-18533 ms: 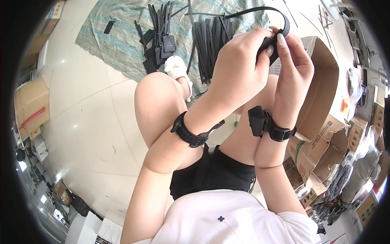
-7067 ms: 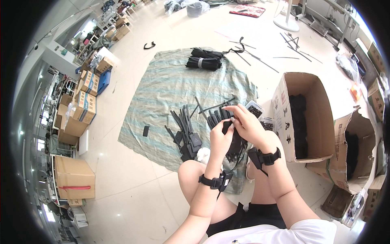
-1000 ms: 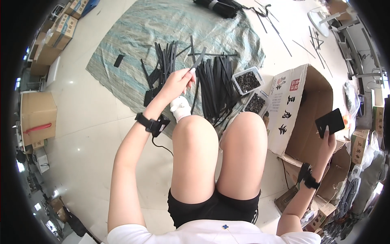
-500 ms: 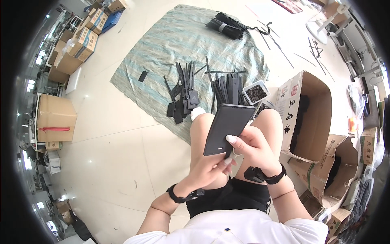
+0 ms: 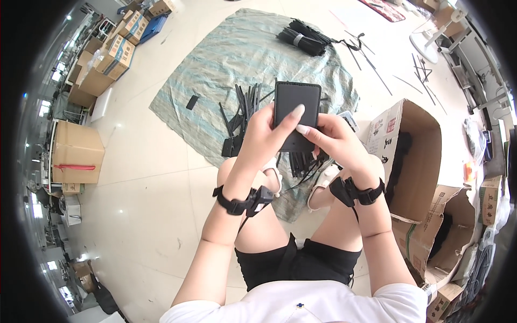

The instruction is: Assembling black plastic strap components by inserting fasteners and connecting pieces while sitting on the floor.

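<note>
Tiles (image 5: pixel 151 215) surround a sheet (image 5: pixel 210 67) in the head view; a bundle (image 5: pixel 304 39) lies at its far end, a carton (image 5: pixel 423 145) stands to the right. Left hand (image 5: pixel 263 133) and right hand (image 5: pixel 346 144) together grasp a black case (image 5: pixel 298 93), both thumbs (image 5: pixel 291 117) on its face, held above the strips (image 5: pixel 250 99).

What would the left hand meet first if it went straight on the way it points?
Beyond the black pad it grips, the left hand would likely reach the banded bundle of black strips on the striped mat; depth is unclear, so it may pass above.
</note>
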Demonstrator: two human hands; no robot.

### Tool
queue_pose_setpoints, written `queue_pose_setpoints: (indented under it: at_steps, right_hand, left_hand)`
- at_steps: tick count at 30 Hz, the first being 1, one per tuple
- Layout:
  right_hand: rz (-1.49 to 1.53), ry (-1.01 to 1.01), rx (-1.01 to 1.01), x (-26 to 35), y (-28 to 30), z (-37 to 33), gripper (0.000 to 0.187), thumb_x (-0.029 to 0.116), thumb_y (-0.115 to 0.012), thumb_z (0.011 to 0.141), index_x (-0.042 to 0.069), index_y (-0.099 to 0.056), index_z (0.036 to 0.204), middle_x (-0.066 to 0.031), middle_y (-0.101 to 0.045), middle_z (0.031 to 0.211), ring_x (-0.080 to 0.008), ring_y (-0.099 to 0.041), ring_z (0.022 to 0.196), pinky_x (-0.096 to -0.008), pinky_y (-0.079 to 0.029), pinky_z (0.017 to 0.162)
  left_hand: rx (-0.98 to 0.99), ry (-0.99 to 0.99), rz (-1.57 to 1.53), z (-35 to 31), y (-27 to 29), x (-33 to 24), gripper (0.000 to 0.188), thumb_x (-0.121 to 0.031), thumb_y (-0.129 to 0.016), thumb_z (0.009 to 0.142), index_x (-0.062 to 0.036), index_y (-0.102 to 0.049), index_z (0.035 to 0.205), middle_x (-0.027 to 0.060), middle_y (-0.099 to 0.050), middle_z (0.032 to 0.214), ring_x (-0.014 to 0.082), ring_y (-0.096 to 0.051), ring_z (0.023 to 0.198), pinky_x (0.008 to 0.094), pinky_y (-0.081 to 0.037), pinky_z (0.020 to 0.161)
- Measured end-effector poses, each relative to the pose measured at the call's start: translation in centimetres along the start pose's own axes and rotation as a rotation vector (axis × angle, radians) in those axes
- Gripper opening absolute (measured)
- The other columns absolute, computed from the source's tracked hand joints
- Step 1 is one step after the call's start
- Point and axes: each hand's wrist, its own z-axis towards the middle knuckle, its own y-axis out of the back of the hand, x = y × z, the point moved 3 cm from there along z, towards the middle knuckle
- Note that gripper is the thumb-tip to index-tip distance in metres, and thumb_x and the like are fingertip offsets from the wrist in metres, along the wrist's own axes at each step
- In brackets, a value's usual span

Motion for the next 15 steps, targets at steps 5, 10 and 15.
queue_pose_setpoints:
  at_steps: [5,10,15]
  right_hand:
    - [0.495,-0.157,-0.116,-5.8,3.6,2.3,0.025,0.024,-0.051,0.088,0.003,-0.055,0.075,0.0031,-0.044,0.057,-0.0044,-0.038,0.048,-0.0196,-0.027,0.043]
    - [0.902,-0.163,0.051,-8.1,5.5,3.1,0.024,0.025,-0.045,0.091,0.004,-0.052,0.081,0.0022,-0.043,0.062,-0.0055,-0.033,0.048,-0.0199,-0.026,0.043]
    - [0.794,-0.115,0.02,-8.4,4.4,3.4,0.037,0.035,-0.036,0.095,0.004,-0.053,0.084,0.0022,-0.045,0.063,-0.0059,-0.035,0.049,-0.0199,-0.028,0.045]
  left_hand:
    - [-0.092,0.026,-0.142,5.2,-0.4,6.7,0.042,-0.014,-0.038,0.09,-0.016,-0.037,0.132,0.0047,-0.052,0.105,0.0075,-0.05,0.081,0.023,-0.043,0.073]
    - [0.024,-0.475,0.442,5.5,-1.8,3.6,0.055,0.012,-0.048,0.062,-0.0105,-0.056,0.111,0.0083,-0.049,0.123,0.0306,-0.035,0.124,0.038,-0.028,0.103]
    - [0.093,-0.553,0.475,6.7,-2.5,3.7,0.02,0.008,-0.054,0.066,-0.005,-0.063,0.079,0.0051,-0.064,0.092,0.0296,-0.051,0.11,0.0402,-0.034,0.099]
